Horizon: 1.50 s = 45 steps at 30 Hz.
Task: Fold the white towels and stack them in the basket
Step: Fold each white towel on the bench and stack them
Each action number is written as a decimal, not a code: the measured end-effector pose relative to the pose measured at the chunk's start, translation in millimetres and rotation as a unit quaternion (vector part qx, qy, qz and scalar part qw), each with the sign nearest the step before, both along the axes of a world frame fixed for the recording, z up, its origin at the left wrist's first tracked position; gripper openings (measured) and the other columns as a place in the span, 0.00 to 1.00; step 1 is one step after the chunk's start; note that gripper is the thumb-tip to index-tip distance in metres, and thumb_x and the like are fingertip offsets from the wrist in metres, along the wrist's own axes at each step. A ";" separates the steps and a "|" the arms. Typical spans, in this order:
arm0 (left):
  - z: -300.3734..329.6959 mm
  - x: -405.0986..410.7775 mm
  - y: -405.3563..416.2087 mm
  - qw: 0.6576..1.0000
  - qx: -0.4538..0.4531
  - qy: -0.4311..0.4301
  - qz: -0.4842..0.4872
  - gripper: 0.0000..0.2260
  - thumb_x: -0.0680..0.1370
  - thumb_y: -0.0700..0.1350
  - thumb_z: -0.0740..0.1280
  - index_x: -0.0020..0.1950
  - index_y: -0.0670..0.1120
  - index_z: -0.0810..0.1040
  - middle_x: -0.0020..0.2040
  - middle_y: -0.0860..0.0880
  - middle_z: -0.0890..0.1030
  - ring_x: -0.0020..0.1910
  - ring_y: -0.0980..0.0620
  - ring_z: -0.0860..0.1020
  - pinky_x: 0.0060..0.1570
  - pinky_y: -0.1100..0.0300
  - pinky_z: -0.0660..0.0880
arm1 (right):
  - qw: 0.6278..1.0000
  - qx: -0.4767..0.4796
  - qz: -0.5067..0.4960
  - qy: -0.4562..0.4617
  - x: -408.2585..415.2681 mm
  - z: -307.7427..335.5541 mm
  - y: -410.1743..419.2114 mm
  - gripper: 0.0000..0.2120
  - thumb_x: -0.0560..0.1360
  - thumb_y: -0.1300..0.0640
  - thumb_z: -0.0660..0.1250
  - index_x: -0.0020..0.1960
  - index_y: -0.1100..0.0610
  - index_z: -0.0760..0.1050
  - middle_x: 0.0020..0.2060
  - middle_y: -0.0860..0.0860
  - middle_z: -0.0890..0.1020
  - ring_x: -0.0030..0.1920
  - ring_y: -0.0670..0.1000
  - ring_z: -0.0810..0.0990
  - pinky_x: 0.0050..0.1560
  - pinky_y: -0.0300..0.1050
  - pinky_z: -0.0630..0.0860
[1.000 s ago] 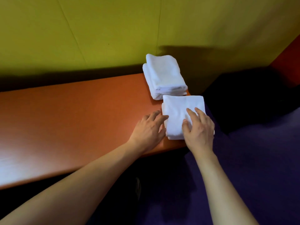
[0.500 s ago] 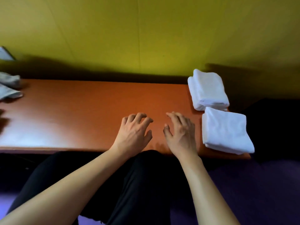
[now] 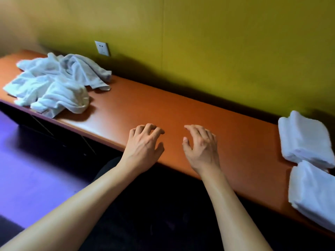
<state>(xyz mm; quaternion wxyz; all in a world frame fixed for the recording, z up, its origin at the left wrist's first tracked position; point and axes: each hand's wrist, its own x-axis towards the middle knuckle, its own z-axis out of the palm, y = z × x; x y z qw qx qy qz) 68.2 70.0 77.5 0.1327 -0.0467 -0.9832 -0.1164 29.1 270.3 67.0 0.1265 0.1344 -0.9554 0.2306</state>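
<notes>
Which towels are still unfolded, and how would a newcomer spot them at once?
Follow the long orange table along the yellow wall to its far left end, just below the wall socket. There lies the loose pile of white towels, crumpled and spread out. The folded stacks at the right end are neat, squared blocks instead.

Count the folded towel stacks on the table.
2, both at the table's right end: one folded stack against the wall, another folded stack nearer the person, partly cropped.
</notes>
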 end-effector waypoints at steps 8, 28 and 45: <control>-14.3 -7.5 -107.9 0.997 0.009 -0.005 0.081 0.17 0.76 0.54 0.64 0.64 0.53 0.77 0.61 0.51 0.77 0.58 0.44 0.75 0.57 0.49 0.68 | 0.996 0.006 0.082 -0.027 -38.2 -5.6 -119.7 0.19 0.79 0.49 0.60 0.69 0.49 0.73 0.64 0.49 0.77 0.63 0.52 0.74 0.63 0.52 0.68; -91.0 -156.4 -363.0 0.943 -0.149 -0.120 0.273 0.34 0.81 0.49 0.60 0.81 0.63 0.46 0.82 0.43 0.39 0.80 0.33 0.42 0.71 0.30 0.52 | 0.982 0.031 0.159 -0.101 -146.2 -51.2 -265.4 0.20 0.80 0.51 0.62 0.72 0.46 0.70 0.66 0.50 0.74 0.65 0.53 0.73 0.65 0.52 0.65; -120.1 -115.9 -207.8 0.994 0.027 -0.090 0.063 0.23 0.72 0.47 0.72 0.66 0.49 0.75 0.61 0.44 0.75 0.51 0.38 0.74 0.51 0.44 0.75 | 0.982 0.050 0.108 -0.146 -114.6 -64.4 -192.4 0.23 0.76 0.52 0.67 0.70 0.47 0.72 0.63 0.51 0.77 0.64 0.56 0.74 0.62 0.52 0.66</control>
